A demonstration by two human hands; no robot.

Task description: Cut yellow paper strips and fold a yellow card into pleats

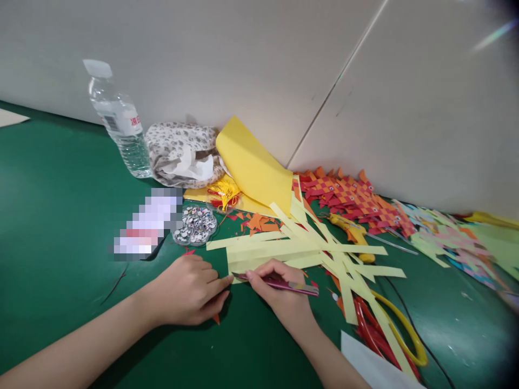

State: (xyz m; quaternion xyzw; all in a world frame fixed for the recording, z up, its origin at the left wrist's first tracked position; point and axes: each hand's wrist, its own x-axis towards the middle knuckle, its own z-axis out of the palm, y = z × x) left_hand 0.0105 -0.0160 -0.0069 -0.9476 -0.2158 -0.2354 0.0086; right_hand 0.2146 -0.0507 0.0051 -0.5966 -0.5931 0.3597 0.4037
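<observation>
My right hand [284, 294] is closed around a pair of pink metal tweezers [298, 286], their tip pointing left. Facing that tip, my left hand [190, 292] has its fingers curled, with the index fingertip by the near left corner of a pale yellow paper [259, 254]. Whether something small is pinched there cannot be made out. More pale yellow paper strips [365, 272] lie crossed to the right of the paper. Orange paper scraps [259, 222] are scattered just behind it, and a clear flower-shaped box of googly eyes [195, 225] sits beyond my left hand.
A water bottle [121, 124], a patterned cloth tissue holder [178, 138] and a yellow sheet [251, 162] stand along the wall. Woven red-orange paper fish [344, 192], a yellow glue gun [354, 232] and scissors with a yellow handle [419, 346] lie to the right. A pixelated patch [148, 221] is left.
</observation>
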